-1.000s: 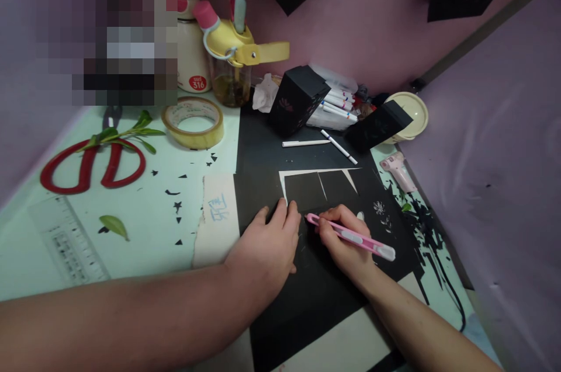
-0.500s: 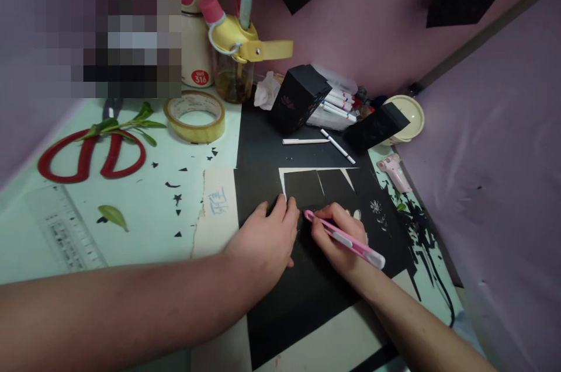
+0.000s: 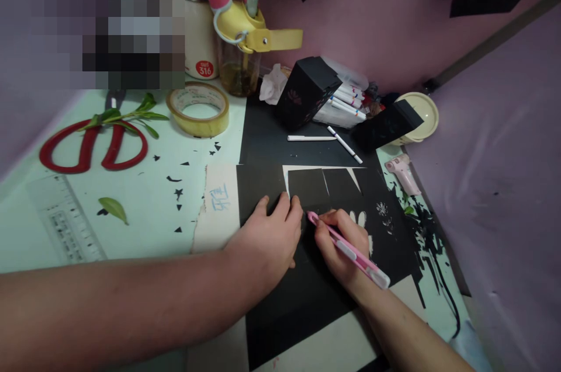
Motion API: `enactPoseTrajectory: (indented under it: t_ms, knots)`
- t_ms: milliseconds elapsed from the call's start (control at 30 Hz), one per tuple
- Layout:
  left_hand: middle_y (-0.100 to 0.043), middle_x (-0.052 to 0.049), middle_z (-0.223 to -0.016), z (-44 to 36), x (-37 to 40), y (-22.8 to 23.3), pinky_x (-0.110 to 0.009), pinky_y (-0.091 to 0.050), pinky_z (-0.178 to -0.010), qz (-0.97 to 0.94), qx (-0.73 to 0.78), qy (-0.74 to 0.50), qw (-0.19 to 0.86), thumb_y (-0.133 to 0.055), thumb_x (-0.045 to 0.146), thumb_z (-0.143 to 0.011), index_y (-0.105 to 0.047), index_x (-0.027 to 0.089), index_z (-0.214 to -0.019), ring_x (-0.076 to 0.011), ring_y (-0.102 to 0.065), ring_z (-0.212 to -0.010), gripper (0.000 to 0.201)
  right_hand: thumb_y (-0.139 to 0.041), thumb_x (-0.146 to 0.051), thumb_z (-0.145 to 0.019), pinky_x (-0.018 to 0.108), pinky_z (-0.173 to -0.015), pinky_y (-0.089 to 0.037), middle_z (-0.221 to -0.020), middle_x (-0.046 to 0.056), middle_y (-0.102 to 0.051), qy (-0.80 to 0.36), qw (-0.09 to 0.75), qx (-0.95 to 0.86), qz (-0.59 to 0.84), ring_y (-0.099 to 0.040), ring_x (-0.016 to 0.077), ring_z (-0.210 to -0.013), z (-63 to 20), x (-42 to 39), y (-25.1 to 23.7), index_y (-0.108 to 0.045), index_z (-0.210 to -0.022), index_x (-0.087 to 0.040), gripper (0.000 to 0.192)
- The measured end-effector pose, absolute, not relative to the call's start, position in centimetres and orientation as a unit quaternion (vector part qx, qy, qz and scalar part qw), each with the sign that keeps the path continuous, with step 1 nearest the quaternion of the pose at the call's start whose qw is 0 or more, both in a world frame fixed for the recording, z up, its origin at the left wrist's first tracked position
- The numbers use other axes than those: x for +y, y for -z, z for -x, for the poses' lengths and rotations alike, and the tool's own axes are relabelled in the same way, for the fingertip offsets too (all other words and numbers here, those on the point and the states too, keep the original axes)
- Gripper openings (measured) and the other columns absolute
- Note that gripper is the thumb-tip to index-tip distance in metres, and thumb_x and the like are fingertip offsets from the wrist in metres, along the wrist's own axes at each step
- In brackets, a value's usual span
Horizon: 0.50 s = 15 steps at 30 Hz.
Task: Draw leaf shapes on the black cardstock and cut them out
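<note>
Black paper point(image 3: 307, 296): flat on the surface point(image 3: 144, 214), beneath both hands.
Left hand point(image 3: 269, 235): grip released, fingers spread on the sheet.
Right hand point(image 3: 337, 261): grip closed pencil-fashion round the pink craft knife point(image 3: 346, 249).
Cutting well: press firmly, fingertips clear of the blade's path.
Since first frame: knife slopes steeper; ear-shaped cut-outs point(image 3: 362, 219) show more.

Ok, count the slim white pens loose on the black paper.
2: a slim white pen crosswise at left; a slanted pen at its right end. Others may be hidden.
</note>
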<state>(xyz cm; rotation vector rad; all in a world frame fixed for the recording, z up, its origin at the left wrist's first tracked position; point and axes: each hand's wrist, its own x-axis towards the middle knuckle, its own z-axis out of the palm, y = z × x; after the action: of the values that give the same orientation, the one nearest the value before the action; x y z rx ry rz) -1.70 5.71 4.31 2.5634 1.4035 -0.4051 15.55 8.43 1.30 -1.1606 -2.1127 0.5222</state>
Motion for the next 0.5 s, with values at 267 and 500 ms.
enactPoseTrajectory:
  t_ms: [267, 500]
  knots:
    - [-0.033, -0.022, -0.155, 1.72, 5.81, -4.32, -0.054, -0.042, -0.109, -0.863, 0.475, 0.141, 0.097, -0.056, 0.05, -0.094, -0.037, 0.008, -0.149, -0.0382, -0.036, -0.141, 0.072, -0.056, -0.014, -0.087, 0.022, -0.052, -0.043, -0.067, 0.0, -0.066, -0.208, 0.329, -0.805, 0.448, -0.059, 0.0111, -0.053, -15.76, 8.31, -1.2, -0.055, -0.074, -0.02, 0.014]
    - [-0.032, -0.023, -0.155, 1.73, 5.85, -4.92, -0.054, -0.042, -0.11, -0.86, 0.476, 0.147, 0.107, -0.058, 0.048, -0.093, -0.037, 0.006, -0.149, -0.0384, -0.035, -0.142, 0.073, -0.055, -0.013, -0.086, 0.022, -0.051, -0.04, -0.063, -0.001, -0.062, -0.207, 0.328, -0.805, 0.45, -0.055, 0.0099, -0.05, -15.75, 8.27, -1.32, -0.053, -0.071, -0.02, 0.016]
